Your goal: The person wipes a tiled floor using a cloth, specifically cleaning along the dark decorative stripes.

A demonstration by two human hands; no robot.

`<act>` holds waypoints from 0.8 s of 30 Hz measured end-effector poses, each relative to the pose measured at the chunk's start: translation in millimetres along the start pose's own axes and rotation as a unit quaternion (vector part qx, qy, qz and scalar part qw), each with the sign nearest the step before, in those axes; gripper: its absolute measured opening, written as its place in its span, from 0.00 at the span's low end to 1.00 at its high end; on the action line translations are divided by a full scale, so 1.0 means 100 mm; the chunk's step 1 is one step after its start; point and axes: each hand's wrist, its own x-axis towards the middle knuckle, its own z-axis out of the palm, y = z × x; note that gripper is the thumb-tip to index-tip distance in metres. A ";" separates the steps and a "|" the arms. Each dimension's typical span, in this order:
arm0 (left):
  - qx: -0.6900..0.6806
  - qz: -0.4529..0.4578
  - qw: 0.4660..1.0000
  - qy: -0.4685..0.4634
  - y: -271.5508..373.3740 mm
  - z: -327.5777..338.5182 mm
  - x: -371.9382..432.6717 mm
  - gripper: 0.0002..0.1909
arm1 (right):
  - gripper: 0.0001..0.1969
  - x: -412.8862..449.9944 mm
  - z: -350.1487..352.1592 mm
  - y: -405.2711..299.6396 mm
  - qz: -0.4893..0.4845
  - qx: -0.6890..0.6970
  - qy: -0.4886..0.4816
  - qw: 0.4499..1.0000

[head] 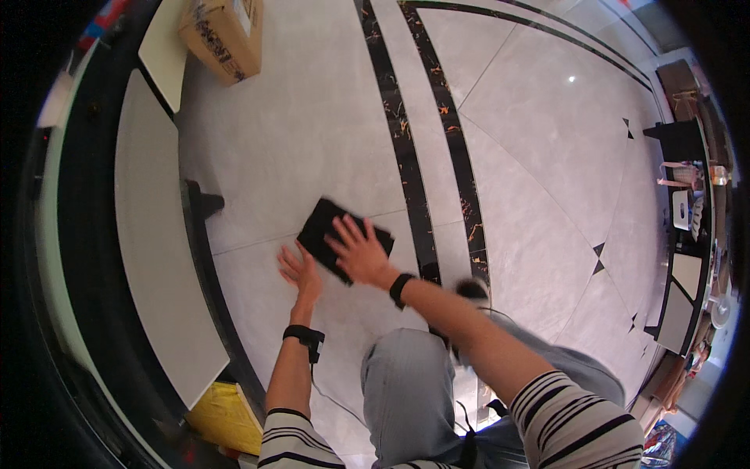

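A folded black cloth [319,231] lies on the pale tiled floor [293,135] in front of my knees. My right hand [358,249] rests flat on top of it, fingers spread, hiding part of its middle and right side. Beside the cloth's lower left corner is my left hand [302,272], its fingers apart and slightly blurred. Nothing shows in its grasp, and I cannot tell whether it touches the cloth's edge. Each wrist wears a black band, and a thin cable runs from the left one.
Along the left stands a black cabinet with pale drawer fronts [158,234] and a short black foot [208,199]. A taped cardboard box [225,41] is at the upper left, a yellow package [225,416] at the lower left. Far right, a low cabinet [682,293] bears small items.
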 end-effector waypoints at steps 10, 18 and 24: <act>-0.058 0.034 0.995 0.069 -0.33 0.02 -0.01 0.33 | 0.27 0.36 -0.34 0.87 -0.128 0.009 -0.021 0.992; 0.065 -0.077 0.993 0.058 -0.16 0.06 0.00 0.30 | 0.28 0.23 -1.05 3.66 0.159 -0.104 0.143 0.971; 0.006 -0.069 0.996 0.063 -0.07 0.00 -0.03 0.28 | 0.26 -1.11 -1.22 4.91 0.476 -0.154 0.063 0.863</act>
